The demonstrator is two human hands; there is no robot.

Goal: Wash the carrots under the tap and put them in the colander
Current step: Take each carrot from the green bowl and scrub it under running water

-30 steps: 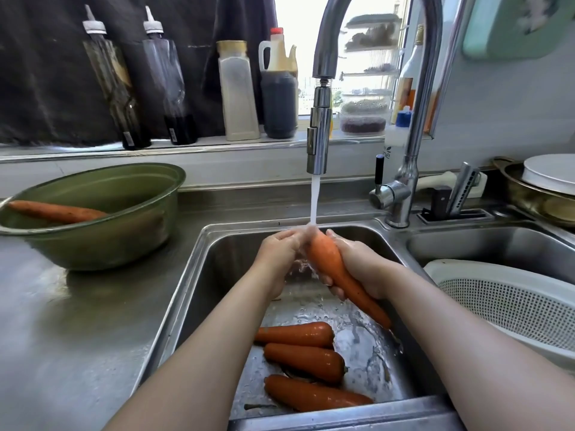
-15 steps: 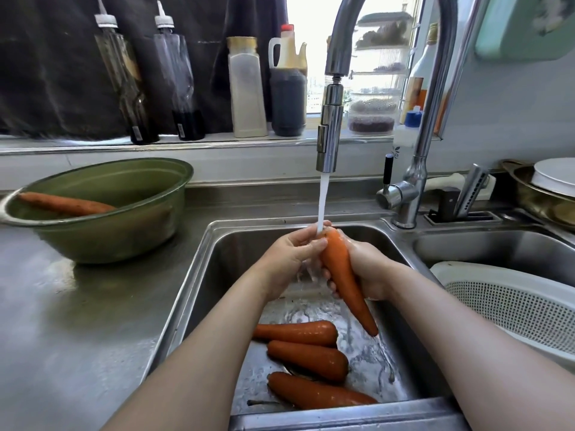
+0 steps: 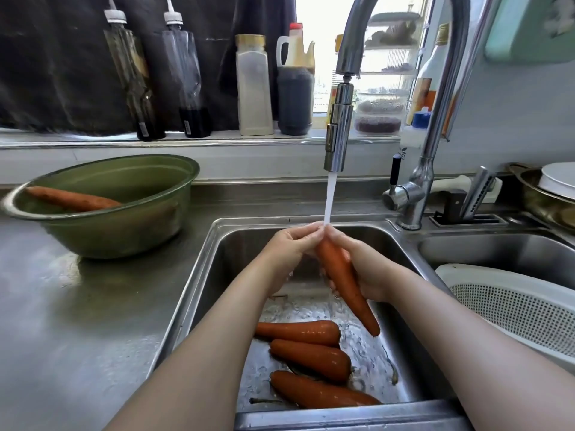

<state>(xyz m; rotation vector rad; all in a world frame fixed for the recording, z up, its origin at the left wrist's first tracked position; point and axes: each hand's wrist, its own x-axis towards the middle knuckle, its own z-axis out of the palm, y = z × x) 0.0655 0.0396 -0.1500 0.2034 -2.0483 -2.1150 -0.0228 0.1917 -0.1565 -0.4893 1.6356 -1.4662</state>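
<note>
My right hand [image 3: 368, 273] grips the carrot [image 3: 340, 276] tip-down over the sink [image 3: 225, 262], my left hand [image 3: 287, 248] pinching its top under the running tap [image 3: 338, 135], and I'd best roll it so water reaches every side before the colander [image 3: 513, 309].

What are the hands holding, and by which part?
A carrot. The left hand grips its thick top end; the right hand wraps its upper half. The pointed tip hangs free.
</note>
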